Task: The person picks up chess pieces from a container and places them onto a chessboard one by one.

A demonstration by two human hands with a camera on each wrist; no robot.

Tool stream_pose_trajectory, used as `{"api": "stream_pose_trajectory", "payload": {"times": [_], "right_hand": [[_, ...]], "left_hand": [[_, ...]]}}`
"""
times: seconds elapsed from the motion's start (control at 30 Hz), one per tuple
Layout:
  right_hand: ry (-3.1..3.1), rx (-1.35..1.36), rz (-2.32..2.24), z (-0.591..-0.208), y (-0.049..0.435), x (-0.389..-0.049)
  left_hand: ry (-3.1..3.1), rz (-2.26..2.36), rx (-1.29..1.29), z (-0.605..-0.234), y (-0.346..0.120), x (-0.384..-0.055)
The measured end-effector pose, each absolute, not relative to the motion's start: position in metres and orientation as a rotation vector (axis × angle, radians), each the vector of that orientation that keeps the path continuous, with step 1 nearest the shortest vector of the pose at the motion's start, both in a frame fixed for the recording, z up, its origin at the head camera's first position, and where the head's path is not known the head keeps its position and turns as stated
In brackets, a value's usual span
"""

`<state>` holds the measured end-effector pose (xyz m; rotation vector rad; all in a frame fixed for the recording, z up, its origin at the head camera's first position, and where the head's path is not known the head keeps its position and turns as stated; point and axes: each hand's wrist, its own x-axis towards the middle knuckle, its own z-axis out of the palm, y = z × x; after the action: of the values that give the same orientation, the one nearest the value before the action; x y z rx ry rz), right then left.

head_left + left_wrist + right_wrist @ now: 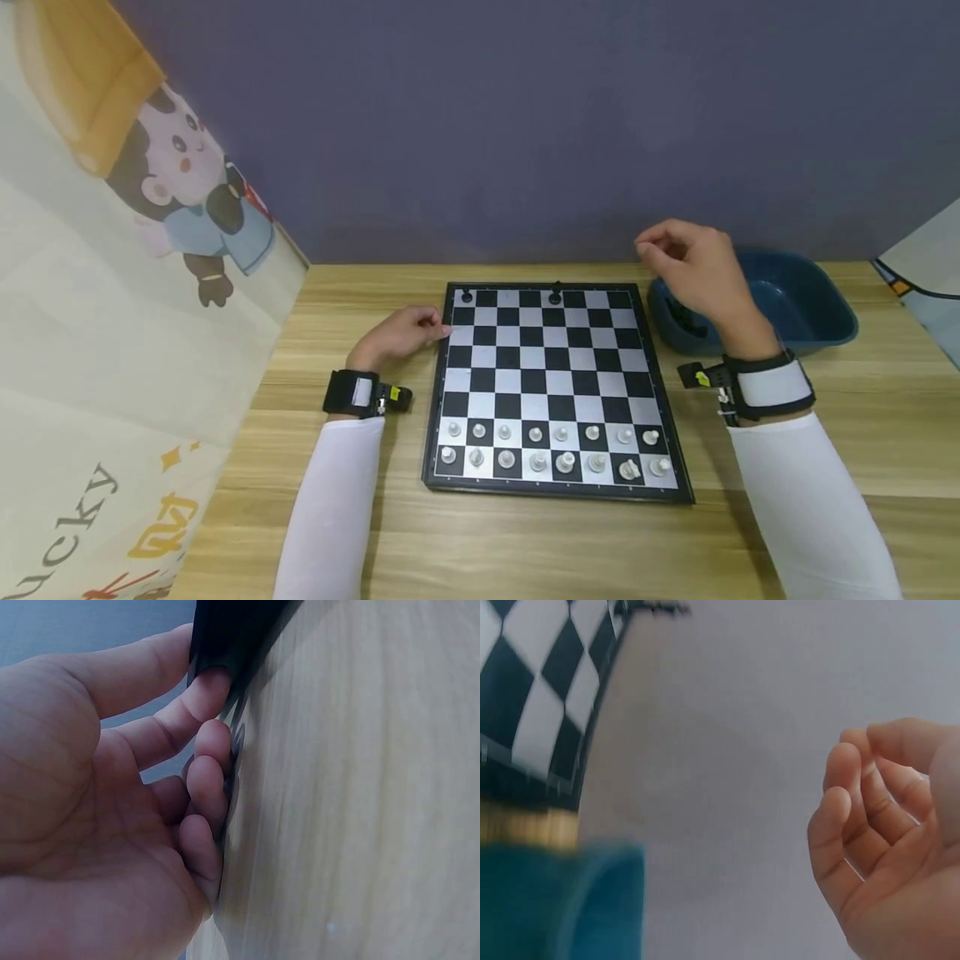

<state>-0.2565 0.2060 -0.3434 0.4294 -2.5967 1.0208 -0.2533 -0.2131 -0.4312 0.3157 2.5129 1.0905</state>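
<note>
A black-framed chessboard point(534, 358) lies on the wooden table. My left hand point(405, 333) grips its left edge. In the left wrist view the thumb point(142, 671) lies against one side of the board's dark edge, with the index fingertip on the other and the remaining fingers curled by the tabletop. My right hand point(697, 267) is raised over the left part of a blue plastic basin point(810, 325). Its fingers point(829, 832) are loosely bent, thumb near the fingertips, and no piece shows between them. Dark pieces point(684, 317) lie in the basin, partly hidden by the hand.
White chess pieces point(537, 461) fill the two rows nearest me. On the far row stand two black pieces, one at the left corner point(467, 296) and a taller one point(555, 293) near the middle. A grey-blue panel point(480, 133) rises behind the table point(487, 550).
</note>
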Motion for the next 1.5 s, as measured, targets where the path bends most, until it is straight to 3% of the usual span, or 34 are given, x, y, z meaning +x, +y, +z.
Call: {"api": "stream_pose_trajectory", "payload": {"times": [0.37,1.2,1.5], "right_hand": [[-2.73,0.173,0.999,-0.356,0.261,-0.25],[-3.221,0.294,0.695,-0.415,0.293,-0.282],[-3.291,0.339,0.62,-0.418,0.295,-0.284]], "left_hand": [[2.506,1.089,0.324,-0.431,-0.212,-0.253],[2.513,1.076,0.321,-0.434,-0.218,-0.254],[2.492,1.113,0.292,-0.432,-0.214,-0.255]]}}
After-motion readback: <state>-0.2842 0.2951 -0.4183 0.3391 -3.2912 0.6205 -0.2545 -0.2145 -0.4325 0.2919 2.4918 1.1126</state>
